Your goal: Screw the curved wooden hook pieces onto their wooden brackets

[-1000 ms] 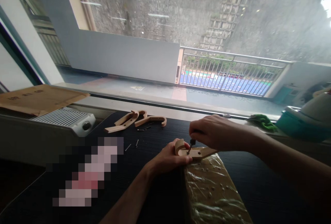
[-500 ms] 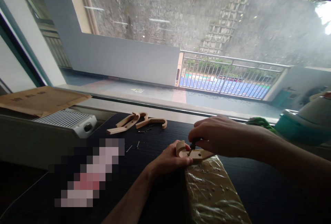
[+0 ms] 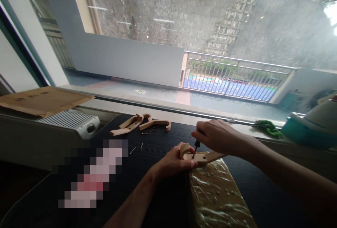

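Hook [image 3: 204,157] in left hand [image 3: 172,163], screwdriver [image 3: 195,148], right hand [image 3: 218,136]

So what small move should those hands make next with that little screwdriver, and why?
Probably twist the small dark screwdriver, pressing straight down: its tip sits on the curved pale wooden hook, which the left hand pins on the plastic-wrapped board while the right hand grips the handle.

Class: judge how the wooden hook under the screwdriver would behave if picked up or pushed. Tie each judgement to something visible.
Probably stiff: the wooden hook shows no bend under the screwdriver. Likely light: it is slim, and the left hand pins it. It may slide when pushed, lying on the glossy wrapped block; flat, so unlikely to roll.
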A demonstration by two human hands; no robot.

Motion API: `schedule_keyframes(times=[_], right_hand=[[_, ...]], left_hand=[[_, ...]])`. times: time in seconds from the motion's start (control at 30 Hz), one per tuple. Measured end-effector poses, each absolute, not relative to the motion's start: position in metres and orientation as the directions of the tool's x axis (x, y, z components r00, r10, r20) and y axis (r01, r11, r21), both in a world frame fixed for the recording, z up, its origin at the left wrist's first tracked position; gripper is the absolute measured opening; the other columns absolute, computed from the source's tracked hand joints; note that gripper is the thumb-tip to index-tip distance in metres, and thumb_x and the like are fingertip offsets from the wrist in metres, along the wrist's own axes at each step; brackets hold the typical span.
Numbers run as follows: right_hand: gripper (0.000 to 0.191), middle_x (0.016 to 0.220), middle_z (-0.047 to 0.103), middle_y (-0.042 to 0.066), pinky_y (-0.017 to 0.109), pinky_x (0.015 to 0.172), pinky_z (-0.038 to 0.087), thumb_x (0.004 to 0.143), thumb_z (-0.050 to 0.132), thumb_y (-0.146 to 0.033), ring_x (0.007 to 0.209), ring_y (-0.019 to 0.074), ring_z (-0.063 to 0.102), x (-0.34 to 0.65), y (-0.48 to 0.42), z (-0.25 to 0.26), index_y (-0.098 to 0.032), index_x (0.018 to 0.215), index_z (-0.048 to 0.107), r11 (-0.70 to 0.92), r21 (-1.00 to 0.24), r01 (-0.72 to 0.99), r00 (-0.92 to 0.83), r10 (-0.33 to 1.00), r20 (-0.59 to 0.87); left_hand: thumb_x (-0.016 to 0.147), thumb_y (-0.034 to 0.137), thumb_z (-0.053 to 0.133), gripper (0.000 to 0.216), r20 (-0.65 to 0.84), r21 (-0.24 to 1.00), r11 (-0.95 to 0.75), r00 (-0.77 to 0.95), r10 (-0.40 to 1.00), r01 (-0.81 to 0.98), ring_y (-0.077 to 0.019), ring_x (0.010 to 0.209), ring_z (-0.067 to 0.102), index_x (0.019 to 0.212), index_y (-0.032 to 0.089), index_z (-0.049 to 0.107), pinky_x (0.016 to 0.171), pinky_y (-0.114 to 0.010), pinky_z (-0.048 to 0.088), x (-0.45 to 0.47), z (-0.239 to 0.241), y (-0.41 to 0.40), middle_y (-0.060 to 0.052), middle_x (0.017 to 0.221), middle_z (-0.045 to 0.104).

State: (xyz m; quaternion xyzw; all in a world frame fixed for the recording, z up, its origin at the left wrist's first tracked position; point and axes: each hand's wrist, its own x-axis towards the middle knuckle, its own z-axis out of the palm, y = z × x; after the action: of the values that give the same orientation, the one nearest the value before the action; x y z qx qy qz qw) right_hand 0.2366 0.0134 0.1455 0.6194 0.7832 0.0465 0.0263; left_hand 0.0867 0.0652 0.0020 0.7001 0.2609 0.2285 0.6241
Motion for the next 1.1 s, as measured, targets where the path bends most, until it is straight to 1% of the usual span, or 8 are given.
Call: schedule_keyframes(times=[0.1, 0.2, 0.27, 0.43, 0.7, 0.77, 0.93, 1.1], right_hand=[[0.034, 0.065, 0.060, 0.002, 0.026, 0.050, 0.026, 0.088, 0.040, -0.044, 0.056, 0.0126, 0.049, 0.236, 0.006, 0.158, -0.020, 0.080, 0.062, 0.332, 0.104, 0.937, -0.330, 0.943, -0.039], [0.021, 0.069, 0.062, -0.001, 0.025, 0.053, 0.028, 0.085, 0.045, -0.034, 0.060, 0.0122, 0.050, 0.237, 0.001, 0.171, -0.024, 0.083, 0.064, 0.439, 0.043, 0.897, -0.433, 0.895, -0.105], [0.019, 0.072, 0.063, -0.001, 0.025, 0.054, 0.029, 0.083, 0.045, -0.027, 0.063, 0.0122, 0.051, 0.238, 0.000, 0.175, -0.024, 0.082, 0.063, 0.479, 0.013, 0.877, -0.473, 0.869, -0.145], [0.018, 0.072, 0.063, 0.000, 0.025, 0.057, 0.032, 0.081, 0.044, -0.021, 0.064, 0.0121, 0.052, 0.239, 0.003, 0.166, -0.020, 0.079, 0.062, 0.492, -0.023, 0.871, -0.484, 0.847, -0.222], [0.022, 0.069, 0.063, -0.002, 0.025, 0.057, 0.031, 0.083, 0.044, -0.028, 0.062, 0.0111, 0.049, 0.250, 0.007, 0.155, -0.022, 0.080, 0.065, 0.435, -0.083, 0.896, -0.443, 0.888, -0.127], [0.022, 0.069, 0.063, -0.002, 0.025, 0.055, 0.030, 0.083, 0.045, -0.031, 0.061, 0.0112, 0.048, 0.250, 0.007, 0.153, -0.023, 0.080, 0.065, 0.402, -0.071, 0.913, -0.408, 0.906, -0.116], [0.023, 0.065, 0.061, 0.000, 0.025, 0.049, 0.025, 0.082, 0.046, -0.034, 0.055, 0.0115, 0.046, 0.243, 0.004, 0.158, -0.021, 0.082, 0.065, 0.392, 0.077, 0.917, -0.386, 0.919, -0.086], [0.021, 0.066, 0.060, -0.001, 0.024, 0.049, 0.024, 0.085, 0.043, -0.028, 0.054, 0.0091, 0.044, 0.235, 0.003, 0.166, -0.020, 0.076, 0.059, 0.502, 0.064, 0.863, -0.492, 0.862, -0.123]], left_hand=[[0.067, 0.031, 0.069, 0.033, -0.010, 0.995, -0.067, 0.770, 0.638, 0.068, -0.0135, 0.074, 0.050, 0.095, 0.017, 0.058, 0.066, -0.024, 0.039, 0.087, 0.004, 0.064, 0.000, 0.080, 0.054], [0.066, 0.030, 0.069, 0.031, -0.021, 0.998, -0.033, 0.777, 0.629, 0.054, -0.0130, 0.072, 0.049, 0.092, 0.017, 0.058, 0.065, -0.024, 0.039, 0.086, 0.006, 0.063, 0.001, 0.079, 0.053], [0.066, 0.029, 0.070, 0.031, -0.022, 0.998, -0.027, 0.778, 0.628, 0.050, -0.0124, 0.071, 0.048, 0.092, 0.017, 0.057, 0.064, -0.024, 0.038, 0.086, 0.008, 0.063, 0.002, 0.078, 0.053], [0.067, 0.027, 0.068, 0.030, -0.026, 0.999, -0.015, 0.791, 0.611, 0.044, -0.0119, 0.070, 0.047, 0.094, 0.017, 0.057, 0.064, -0.023, 0.038, 0.085, 0.011, 0.062, 0.002, 0.077, 0.052], [0.066, 0.030, 0.069, 0.033, -0.014, 0.986, -0.115, 0.745, 0.667, 0.121, -0.0135, 0.074, 0.049, 0.096, 0.018, 0.059, 0.068, -0.024, 0.039, 0.085, 0.008, 0.064, 0.002, 0.081, 0.054], [0.067, 0.030, 0.069, 0.035, -0.016, 0.985, -0.116, 0.747, 0.665, 0.125, -0.0134, 0.075, 0.050, 0.097, 0.018, 0.058, 0.068, -0.024, 0.039, 0.086, 0.007, 0.064, 0.001, 0.083, 0.054], [0.068, 0.029, 0.068, 0.035, -0.008, 0.989, -0.107, 0.758, 0.652, 0.103, -0.0131, 0.074, 0.050, 0.098, 0.017, 0.057, 0.068, -0.024, 0.040, 0.087, 0.006, 0.064, 0.000, 0.085, 0.055], [0.067, 0.027, 0.069, 0.033, -0.001, 0.992, -0.096, 0.765, 0.644, 0.082, -0.0139, 0.076, 0.051, 0.095, 0.016, 0.056, 0.068, -0.024, 0.040, 0.087, 0.007, 0.064, 0.000, 0.085, 0.056]])
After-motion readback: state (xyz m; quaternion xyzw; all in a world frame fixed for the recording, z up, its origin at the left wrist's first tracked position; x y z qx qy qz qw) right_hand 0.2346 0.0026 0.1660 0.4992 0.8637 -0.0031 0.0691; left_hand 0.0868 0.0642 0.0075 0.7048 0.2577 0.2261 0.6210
